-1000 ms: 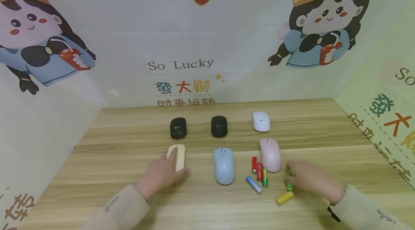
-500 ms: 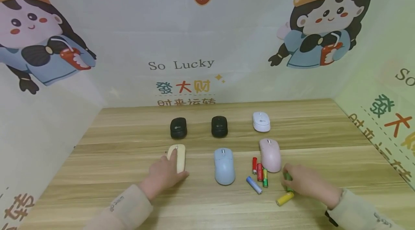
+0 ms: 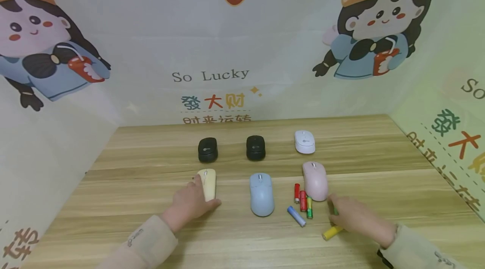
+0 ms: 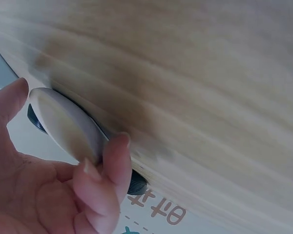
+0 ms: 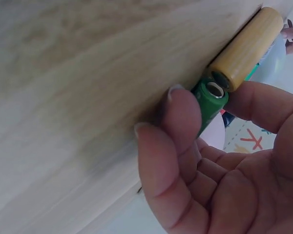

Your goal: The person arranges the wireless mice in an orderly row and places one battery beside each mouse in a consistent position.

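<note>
A cream-yellow computer mouse (image 3: 209,185) lies on the table at the left of the front row. My left hand (image 3: 188,201) is around its near end, index finger along its left side and thumb at its right. In the left wrist view the fingers (image 4: 116,163) touch the mouse's side, while the thumb tip appears slightly apart. My right hand (image 3: 354,214) pinches a green battery (image 5: 211,100) between thumb and fingers, mostly hidden from the head view. A yellow battery (image 3: 331,233) lies against the green one's end. Left of this hand is a pink mouse (image 3: 315,181).
A light blue mouse (image 3: 262,194) sits mid-table. Beside the pink mouse lie two red batteries (image 3: 303,201), a green-and-yellow battery (image 3: 310,208) and a blue battery (image 3: 296,216). Behind stand two black mice (image 3: 255,147) and a white mouse (image 3: 305,142). A printed cloth (image 3: 151,50) borders the table (image 3: 144,151).
My left index finger has slid from the cream mouse's top to its left side. My right hand has shifted slightly left, covering more of the green battery.
</note>
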Tool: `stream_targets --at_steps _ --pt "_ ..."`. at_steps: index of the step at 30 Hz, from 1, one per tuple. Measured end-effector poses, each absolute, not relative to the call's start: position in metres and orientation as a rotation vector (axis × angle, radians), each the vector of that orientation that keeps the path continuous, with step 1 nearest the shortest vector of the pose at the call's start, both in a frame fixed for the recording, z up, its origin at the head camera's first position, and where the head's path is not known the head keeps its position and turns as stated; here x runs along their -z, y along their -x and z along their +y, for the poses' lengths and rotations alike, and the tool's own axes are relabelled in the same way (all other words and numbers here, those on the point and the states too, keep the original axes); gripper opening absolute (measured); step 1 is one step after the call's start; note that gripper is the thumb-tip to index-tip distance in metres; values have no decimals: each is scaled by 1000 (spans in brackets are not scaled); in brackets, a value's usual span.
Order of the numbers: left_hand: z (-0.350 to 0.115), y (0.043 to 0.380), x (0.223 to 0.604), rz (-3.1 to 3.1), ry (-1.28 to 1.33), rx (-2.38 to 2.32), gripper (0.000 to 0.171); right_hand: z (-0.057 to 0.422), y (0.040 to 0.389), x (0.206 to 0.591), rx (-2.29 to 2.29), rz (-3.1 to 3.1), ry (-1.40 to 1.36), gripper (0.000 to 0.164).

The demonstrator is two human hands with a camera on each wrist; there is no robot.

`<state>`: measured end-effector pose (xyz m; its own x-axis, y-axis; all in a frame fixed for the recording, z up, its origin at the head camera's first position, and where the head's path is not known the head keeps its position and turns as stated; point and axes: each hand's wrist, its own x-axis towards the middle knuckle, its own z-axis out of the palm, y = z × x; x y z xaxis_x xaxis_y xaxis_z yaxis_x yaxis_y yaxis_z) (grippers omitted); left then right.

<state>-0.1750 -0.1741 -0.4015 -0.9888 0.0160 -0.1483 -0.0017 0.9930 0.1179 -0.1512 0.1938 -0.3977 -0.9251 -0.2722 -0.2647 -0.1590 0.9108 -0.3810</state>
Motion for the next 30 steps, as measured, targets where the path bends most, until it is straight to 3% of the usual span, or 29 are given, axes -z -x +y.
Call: stream_targets --at_steps 3,13,30 --pt "-174 174 401 2985 -3 -178 100 194 153 397 548 2745 309 47" --pt "-176 174 401 2974 13 -171 95 202 166 393 775 2646 299 41" --pt "-171 174 400 2968 23 -151 94 210 251 349 732 2700 307 44"
